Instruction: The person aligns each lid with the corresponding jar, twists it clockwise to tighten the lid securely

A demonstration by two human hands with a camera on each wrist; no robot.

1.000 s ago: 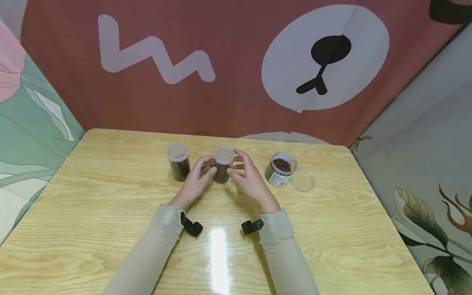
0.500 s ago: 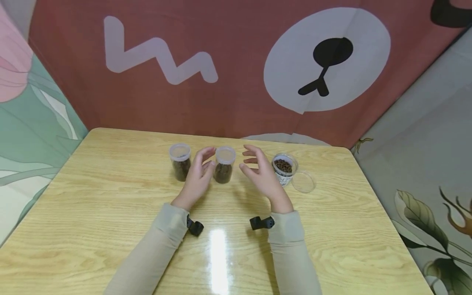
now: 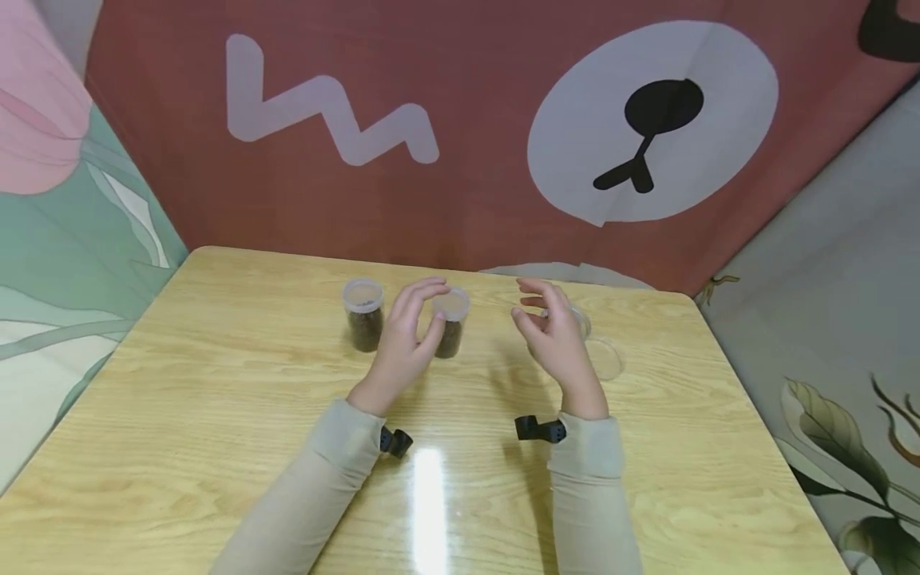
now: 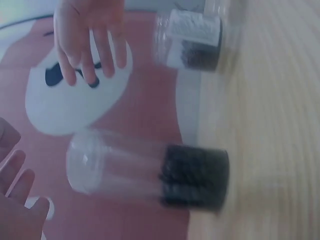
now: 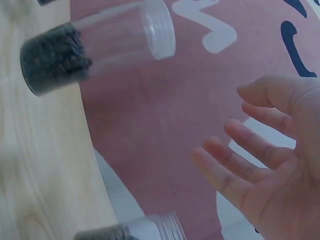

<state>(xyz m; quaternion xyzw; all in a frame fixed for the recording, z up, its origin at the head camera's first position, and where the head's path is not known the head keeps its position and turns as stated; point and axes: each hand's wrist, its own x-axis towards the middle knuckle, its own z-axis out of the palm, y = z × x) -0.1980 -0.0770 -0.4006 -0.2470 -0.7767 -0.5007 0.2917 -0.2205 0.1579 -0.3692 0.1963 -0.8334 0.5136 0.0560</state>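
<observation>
Clearly, the left hand (image 3: 402, 343) and right hand (image 3: 564, 345) are hovering loose-fingered, holding nothing, the mid-frame jar (image 3: 454, 327) looking light, stiff, slick, best gripped round its body.

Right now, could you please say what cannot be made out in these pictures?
Head view: most of the labelled jar, hidden by the right hand.
Left wrist view: print on the label, blurred.
Left wrist view: part of the left hand, cut by the left edge.
Right wrist view: most of the leftmost jar, cut by the top edge.
</observation>
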